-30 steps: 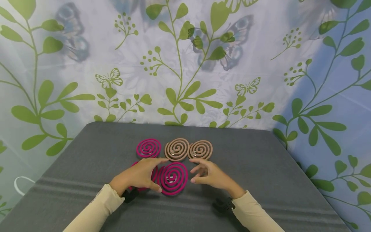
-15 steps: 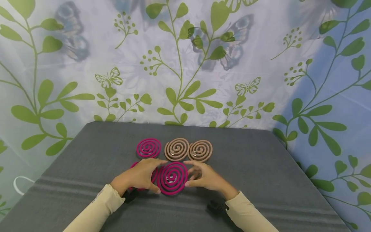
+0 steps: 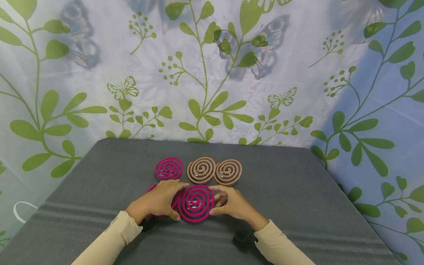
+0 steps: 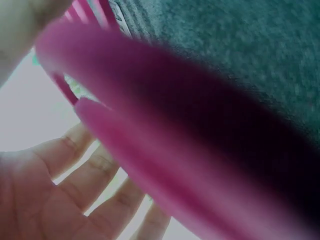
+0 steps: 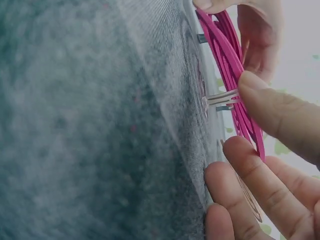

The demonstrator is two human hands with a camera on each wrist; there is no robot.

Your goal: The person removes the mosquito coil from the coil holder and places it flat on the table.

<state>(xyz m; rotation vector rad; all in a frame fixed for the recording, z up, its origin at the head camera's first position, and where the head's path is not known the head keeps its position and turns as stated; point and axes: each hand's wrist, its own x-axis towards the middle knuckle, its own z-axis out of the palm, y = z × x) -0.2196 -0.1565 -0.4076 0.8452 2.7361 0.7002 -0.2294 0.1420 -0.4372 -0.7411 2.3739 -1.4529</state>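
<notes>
A magenta mosquito coil (image 3: pixel 196 201) lies front centre in the head view, between my two hands. My left hand (image 3: pixel 157 198) curves round its left edge, with thumb and forefinger at the rim. From the other side my right hand (image 3: pixel 233 204) holds the right edge. In the right wrist view the coil (image 5: pixel 227 55) stands edge-on over a small metal stand (image 5: pixel 222 98), with the right thumb against it. A second magenta coil (image 3: pixel 175 200) is mostly hidden beneath my left hand; the left wrist view shows a blurred magenta coil (image 4: pixel 150 115) close up.
Behind the hands sit a third magenta coil (image 3: pixel 169 168) and two tan coils (image 3: pixel 201 170), in a row on the grey cloth-covered table (image 3: pixel 281 184). A leaf-patterned curtain (image 3: pixel 212 73) hangs at the table's back edge and along its sides.
My right hand has moved left, from beside the front magenta coil to its right edge. The left hand stays nearly in place at the left edge.
</notes>
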